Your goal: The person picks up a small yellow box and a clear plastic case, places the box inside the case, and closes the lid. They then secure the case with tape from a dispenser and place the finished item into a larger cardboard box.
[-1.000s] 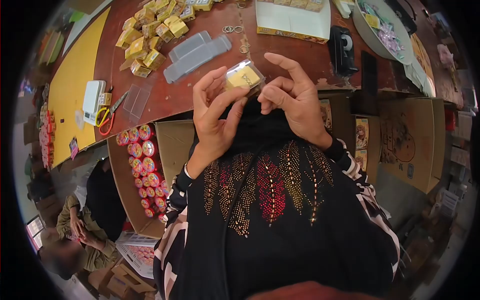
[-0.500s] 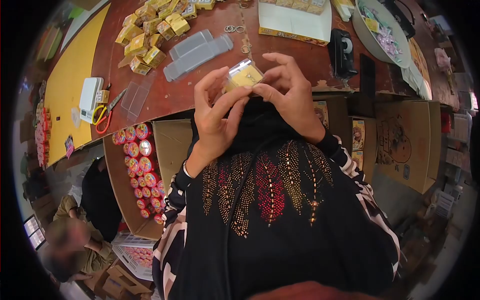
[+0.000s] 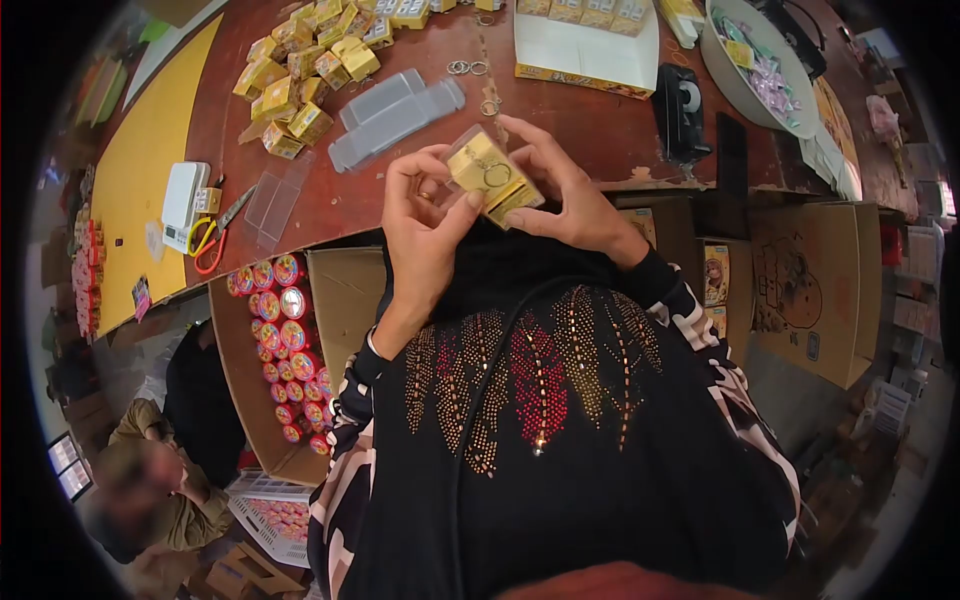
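Between my hands, over the table's front edge, is a clear plastic case (image 3: pixel 492 172) with a yellow box and a metal key ring showing inside it. My left hand (image 3: pixel 425 210) grips its left side, thumb on the lower edge. My right hand (image 3: pixel 575 200) holds its right side with thumb and fingers. Just beyond my hands, flat clear plastic cases (image 3: pixel 395 115) lie on the red-brown table (image 3: pixel 360 205). Small yellow boxes (image 3: pixel 300 75) are heaped behind them to the left. Loose metal rings (image 3: pixel 467 68) lie further back.
Scissors (image 3: pixel 222 228) and a white scale (image 3: pixel 184 205) are at the left. A tape dispenser (image 3: pixel 684 115), a white tray (image 3: pixel 585 48) and a round tub (image 3: pixel 760 70) stand at the right. Cartons (image 3: pixel 345 300) are below the table edge. A person (image 3: pixel 150 490) sits lower left.
The case has turned and tilted between my hands, now showing its ring and more of the yellow box. My right hand has shifted slightly left and down.
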Tool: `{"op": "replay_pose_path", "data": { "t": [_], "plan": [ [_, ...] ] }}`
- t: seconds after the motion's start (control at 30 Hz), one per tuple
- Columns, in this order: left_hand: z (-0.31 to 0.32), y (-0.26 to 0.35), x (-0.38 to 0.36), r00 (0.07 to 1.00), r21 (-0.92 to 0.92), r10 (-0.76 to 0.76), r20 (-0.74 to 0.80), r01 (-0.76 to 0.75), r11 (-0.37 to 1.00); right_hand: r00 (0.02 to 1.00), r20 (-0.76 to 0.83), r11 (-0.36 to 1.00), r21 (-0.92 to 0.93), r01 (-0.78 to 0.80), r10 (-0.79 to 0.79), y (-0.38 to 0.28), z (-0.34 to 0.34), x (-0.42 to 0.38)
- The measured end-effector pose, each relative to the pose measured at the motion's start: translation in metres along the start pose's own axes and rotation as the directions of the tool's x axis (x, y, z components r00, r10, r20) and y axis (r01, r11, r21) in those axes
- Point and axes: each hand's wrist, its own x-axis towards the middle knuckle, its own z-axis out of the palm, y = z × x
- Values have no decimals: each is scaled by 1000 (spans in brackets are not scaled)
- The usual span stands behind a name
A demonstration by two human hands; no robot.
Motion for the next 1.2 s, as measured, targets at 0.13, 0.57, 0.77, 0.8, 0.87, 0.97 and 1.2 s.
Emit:
{"op": "replay_pose_path", "data": {
  "t": [0.13, 0.57, 0.77, 0.8, 0.87, 0.97, 1.2],
  "plan": [
    [-1, 13, 4, 994, 153, -101, 41, 94, 984, 996, -64, 995, 82, -63, 68, -3, -8, -10],
    [-7, 3, 4, 773, 490, -526, 354, 326, 809, 858, -514, 990, -109, -90, 21, -21, -96, -27],
    [-5, -1, 5, 840, 182, -425, 336, 385, 905, 563, -823, 834, -360, -417, -74, 34, -213, -66],
    [-5, -4, 5, 841, 179, -423, 337, 384, 906, 600, -796, 864, -245, -441, 80, 36, -215, -67],
    [-4, -6, 4, 840, 178, -424, 338, 386, 905, 636, -764, 876, -224, -427, 114, 43, -217, -70],
    [-4, -6, 3, 838, 165, -426, 341, 393, 905, 670, -713, 895, -140, -423, 205, 52, -221, -74],
    [-4, -5, 3, 843, 167, -422, 334, 387, 907, 546, -795, 952, 124, -279, 264, 46, -204, -75]
  ]
}}
